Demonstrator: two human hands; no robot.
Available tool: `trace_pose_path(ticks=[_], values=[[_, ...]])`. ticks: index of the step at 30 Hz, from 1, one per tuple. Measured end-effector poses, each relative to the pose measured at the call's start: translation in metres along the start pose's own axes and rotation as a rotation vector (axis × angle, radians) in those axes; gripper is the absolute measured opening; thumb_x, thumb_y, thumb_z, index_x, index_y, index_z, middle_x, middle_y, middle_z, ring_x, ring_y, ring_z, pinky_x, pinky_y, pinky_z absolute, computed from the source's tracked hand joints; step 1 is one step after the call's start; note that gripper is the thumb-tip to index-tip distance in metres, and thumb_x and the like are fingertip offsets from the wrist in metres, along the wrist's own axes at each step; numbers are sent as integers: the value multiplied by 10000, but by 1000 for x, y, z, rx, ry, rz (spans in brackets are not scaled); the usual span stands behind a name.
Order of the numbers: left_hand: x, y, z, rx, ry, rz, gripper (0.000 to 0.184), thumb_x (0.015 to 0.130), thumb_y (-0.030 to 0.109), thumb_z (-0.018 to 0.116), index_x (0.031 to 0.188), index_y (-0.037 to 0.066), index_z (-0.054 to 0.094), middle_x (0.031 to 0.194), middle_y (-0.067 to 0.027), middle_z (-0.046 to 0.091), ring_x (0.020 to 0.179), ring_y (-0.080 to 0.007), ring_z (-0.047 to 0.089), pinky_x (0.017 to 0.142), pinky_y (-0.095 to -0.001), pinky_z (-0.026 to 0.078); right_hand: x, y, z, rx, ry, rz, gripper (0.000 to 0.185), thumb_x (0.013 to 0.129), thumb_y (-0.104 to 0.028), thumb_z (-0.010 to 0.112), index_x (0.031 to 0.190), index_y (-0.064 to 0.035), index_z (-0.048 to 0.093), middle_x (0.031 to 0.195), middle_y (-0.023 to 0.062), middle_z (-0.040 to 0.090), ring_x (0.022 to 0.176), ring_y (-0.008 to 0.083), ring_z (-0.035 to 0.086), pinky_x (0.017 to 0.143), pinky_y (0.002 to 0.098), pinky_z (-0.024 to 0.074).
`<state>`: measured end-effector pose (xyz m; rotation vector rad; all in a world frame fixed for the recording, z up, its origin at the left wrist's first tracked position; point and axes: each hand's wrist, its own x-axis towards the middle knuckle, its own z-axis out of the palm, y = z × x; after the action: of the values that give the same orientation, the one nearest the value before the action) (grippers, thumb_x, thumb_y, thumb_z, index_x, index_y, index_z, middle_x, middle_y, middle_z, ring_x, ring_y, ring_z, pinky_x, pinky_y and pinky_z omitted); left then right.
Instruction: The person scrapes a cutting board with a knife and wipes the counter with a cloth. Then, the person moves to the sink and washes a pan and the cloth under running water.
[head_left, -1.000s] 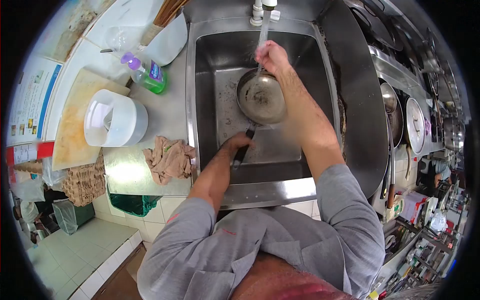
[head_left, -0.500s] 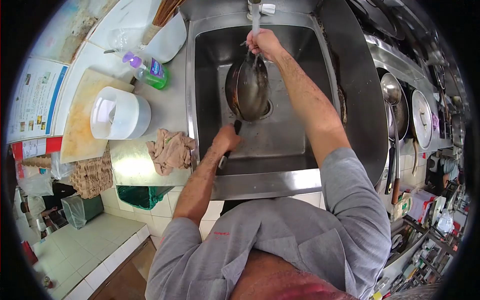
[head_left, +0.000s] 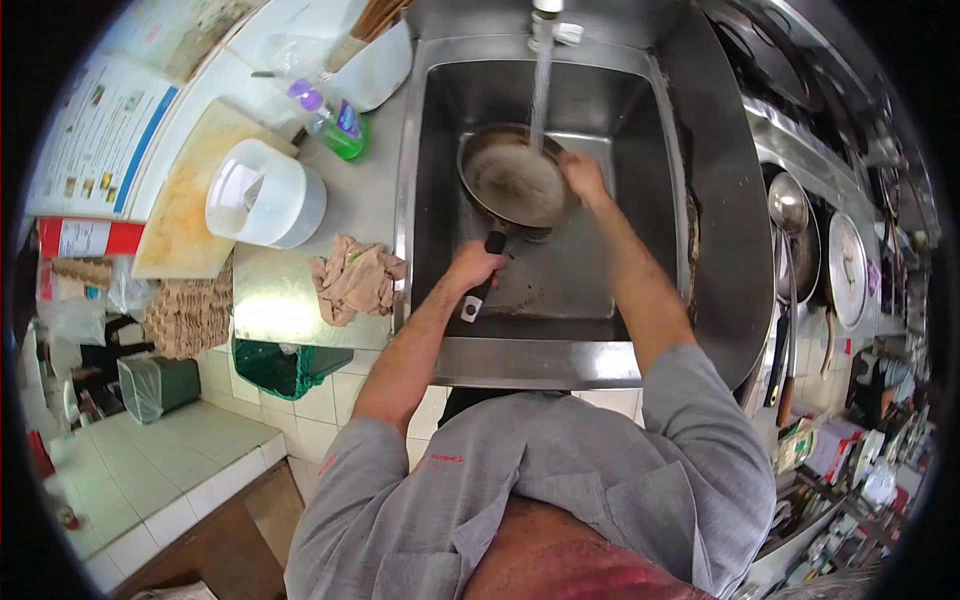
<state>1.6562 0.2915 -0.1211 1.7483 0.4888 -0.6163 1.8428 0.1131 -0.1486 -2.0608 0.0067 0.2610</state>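
Note:
A dark frying pan is held over the sink, its inside facing up and wet. My left hand is wrapped round the pan's black handle, whose end points toward me. At the pan's right rim, my right hand grips the edge; some of its fingers are hidden. Running water falls from the tap into the pan near that hand.
Left of the sink are a crumpled cloth, a white plastic tub, a green soap bottle and a cutting board. To the right, a ladle and a lid lie beside pans.
My right hand has moved from under the tap down to the pan's right rim. The pan has turned from tilted on its side to inside up, my left hand still on its handle.

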Motion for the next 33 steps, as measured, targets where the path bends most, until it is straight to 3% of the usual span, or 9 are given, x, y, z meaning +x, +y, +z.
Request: trace_pose_path(ticks=[3,7,9,13,15,17,23,29,33], values=[[31,-38,14,169,-85,-43,372,716,202,655,955,-59,540,748,-160,611,588,-232,616,552,-360,502,-13,99,17,-340,-287,145,345,844,-171,506,1149,-9,498,1137,166,534,963,271,553,745,398,461],[52,-65,14,599,-229,-97,501,733,277,657,1098,-33,509,978,-209,606,849,-291,621,767,-392,483,-82,67,13,-100,-488,636,584,858,-201,527,1368,-126,252,1258,183,433,1040,327,502,810,477,460],[35,-53,10,860,-79,-98,300,755,228,610,967,15,603,964,-161,635,843,-278,623,757,-394,482,-86,71,21,-62,-531,638,596,851,-207,540,1370,-135,257,1272,188,420,1046,318,502,809,459,466],[37,-80,4,808,-30,-269,310,772,202,594,1023,20,582,1051,-163,601,964,-296,583,820,-385,470,-72,115,51,-71,-585,467,508,824,-200,575,1289,-95,399,1143,171,531,904,253,575,720,368,480],[-8,-49,-17,875,-58,288,326,818,201,563,1112,64,534,1045,-152,585,957,-286,577,817,-376,450,-69,111,60,-28,-609,377,457,810,-182,589,1238,-72,472,1072,164,581,861,231,594,714,339,476],[-70,-18,-44,483,136,683,230,818,160,559,1022,55,567,946,-142,593,878,-278,585,755,-378,454,-77,59,68,-259,-471,-146,312,772,-154,623,1061,-41,599,919,130,638,783,191,610,710,303,472],[-173,-34,-147,442,1065,443,295,754,226,659,1002,82,591,1045,-114,553,999,-277,507,836,-375,405,-153,-152,135,-58,-546,-599,213,774,-196,620,941,-67,647,844,113,600,789,268,588,722,343,466],[-157,-69,-161,497,890,142,528,617,287,765,1079,102,588,1281,-110,375,1195,-332,296,971,-470,271,-170,-179,206,-454,-664,-880,235,755,-179,625,966,-76,642,923,147,527,870,304,554,753,395,454],[-137,-86,-175,404,750,303,383,667,192,734,970,51,547,1061,-139,545,1035,-316,473,830,-402,393,-169,-167,191,-285,-665,-615,215,734,-154,647,932,-72,647,800,157,583,729,243,597,667,346,483]])
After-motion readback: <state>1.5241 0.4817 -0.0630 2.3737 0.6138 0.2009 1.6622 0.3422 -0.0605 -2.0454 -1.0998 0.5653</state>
